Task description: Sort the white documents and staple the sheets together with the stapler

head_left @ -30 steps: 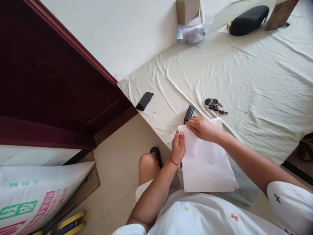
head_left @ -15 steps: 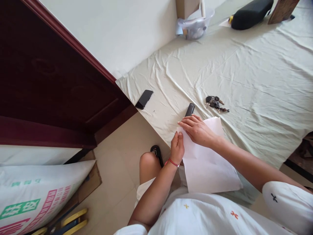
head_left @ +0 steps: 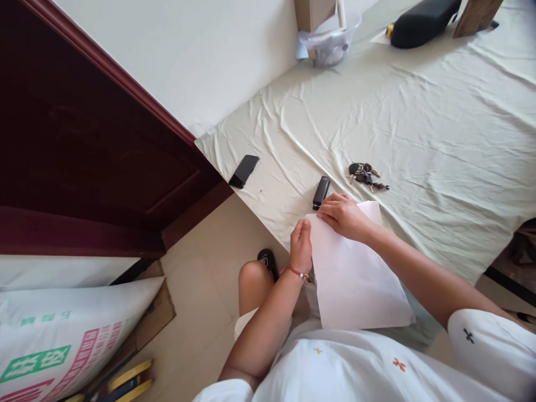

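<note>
White sheets of paper (head_left: 355, 279) lie over the table's front edge and reach down towards my lap. My left hand (head_left: 300, 245) grips their left edge near the upper corner, thumb on top. At the top edge, my right hand (head_left: 344, 216) has its fingers bent together and pressed on the paper by that corner. Just beyond the right fingertips a black stapler (head_left: 321, 192) rests on the cloth. A bunch of keys (head_left: 366, 176) lies farther right.
A pale wrinkled cloth (head_left: 427, 128) covers the table. A black phone (head_left: 244, 171) lies near its left edge. Farther back stand a clear plastic basket (head_left: 330, 47) and a black case (head_left: 425, 25). On the floor at left is a printed white sack (head_left: 71, 329).
My right hand has drawn back slightly to the right, its fingers more curled, uncovering more of the stapler. My left hand has shifted up a little along the paper's edge.
</note>
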The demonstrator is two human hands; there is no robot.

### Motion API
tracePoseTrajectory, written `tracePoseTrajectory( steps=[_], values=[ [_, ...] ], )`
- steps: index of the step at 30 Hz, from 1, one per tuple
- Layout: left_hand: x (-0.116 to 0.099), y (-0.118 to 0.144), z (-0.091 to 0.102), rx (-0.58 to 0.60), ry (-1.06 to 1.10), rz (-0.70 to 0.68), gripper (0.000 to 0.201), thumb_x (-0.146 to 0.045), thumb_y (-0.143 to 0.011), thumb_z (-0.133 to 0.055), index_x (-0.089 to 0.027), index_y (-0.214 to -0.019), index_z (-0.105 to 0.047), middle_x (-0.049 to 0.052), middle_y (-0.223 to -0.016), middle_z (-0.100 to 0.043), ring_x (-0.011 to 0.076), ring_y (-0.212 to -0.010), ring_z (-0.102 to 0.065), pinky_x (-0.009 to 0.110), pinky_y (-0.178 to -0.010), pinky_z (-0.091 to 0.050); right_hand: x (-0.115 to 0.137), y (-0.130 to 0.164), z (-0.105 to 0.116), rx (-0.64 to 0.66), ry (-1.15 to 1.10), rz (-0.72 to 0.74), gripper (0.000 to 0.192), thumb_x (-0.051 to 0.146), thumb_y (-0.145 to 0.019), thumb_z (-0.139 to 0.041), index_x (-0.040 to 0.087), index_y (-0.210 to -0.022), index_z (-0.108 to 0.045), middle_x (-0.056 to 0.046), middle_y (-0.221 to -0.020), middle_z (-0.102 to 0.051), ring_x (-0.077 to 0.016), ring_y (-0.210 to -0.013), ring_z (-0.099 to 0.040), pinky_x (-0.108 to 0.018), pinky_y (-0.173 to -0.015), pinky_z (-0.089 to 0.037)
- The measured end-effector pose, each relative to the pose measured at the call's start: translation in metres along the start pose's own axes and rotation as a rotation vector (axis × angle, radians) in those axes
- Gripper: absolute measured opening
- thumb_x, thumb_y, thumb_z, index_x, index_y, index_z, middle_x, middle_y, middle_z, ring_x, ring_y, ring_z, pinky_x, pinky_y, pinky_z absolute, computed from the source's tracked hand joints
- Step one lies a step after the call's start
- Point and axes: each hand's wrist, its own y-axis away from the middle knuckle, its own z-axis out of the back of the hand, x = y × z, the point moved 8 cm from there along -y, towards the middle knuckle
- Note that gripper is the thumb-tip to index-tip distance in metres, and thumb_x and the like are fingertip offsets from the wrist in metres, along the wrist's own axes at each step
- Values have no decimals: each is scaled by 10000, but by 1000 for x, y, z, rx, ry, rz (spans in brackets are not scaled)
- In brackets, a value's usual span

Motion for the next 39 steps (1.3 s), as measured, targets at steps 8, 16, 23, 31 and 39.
tracePoseTrajectory(
  steps=[8, 16, 23, 31, 39],
  values=[
    [-10, -37, 13, -113, -151, -16, 507, -679, -906, -648, -203, -769, -542, -7, -642, -641, 100, -551, -502, 243, -566, -391, -39, 3, 2, 25, -64, -103, 322, 299, -1053, -496, 195, -870, -741, -95, -890, -762, -255, -926, -639, -379, -858, -463],
    [-7, -28, -3, 53, -210, -1, 595, -746, -866, -674, -179, -1044, -681, 6, -778, -686, 94, -556, -469, 239, -546, -388, -42, 8, 1, 38, -122, -88, 318, 310, -1046, -499, 190, -890, -749, -104, -905, -768, -254, -929, -648, -375, -864, -490],
    [-21, -31, 5, -37, -302, -194, 450, -621, -870, -729, -184, -771, -690, -16, -694, -565, 137, -684, -477, 250, -635, -396, -34, 4, 2, 43, -145, -57, 359, 367, -1048, -486, 187, -908, -764, -116, -939, -778, -266, -950, -660, -396, -888, -501],
    [-23, -42, 41, -188, -206, -271, 476, -616, -834, -771, -194, -696, -599, -40, -676, -457, 117, -678, -384, 234, -648, -360, -103, 54, 37, 76, -216, -315, 428, 554, -979, -543, 187, -908, -751, -87, -855, -711, -219, -786, -625, -338, -741, -463],
    [-6, -43, 39, -209, -49, -165, 490, -588, -738, -867, -189, -690, -588, -47, -689, -480, 103, -694, -431, 211, -667, -401, -120, 90, 10, -113, -631, -582, 479, 642, -969, -565, 178, -1012, -680, 8, -727, -518, -133, -641, -470, -272, -604, -391]
  ],
)
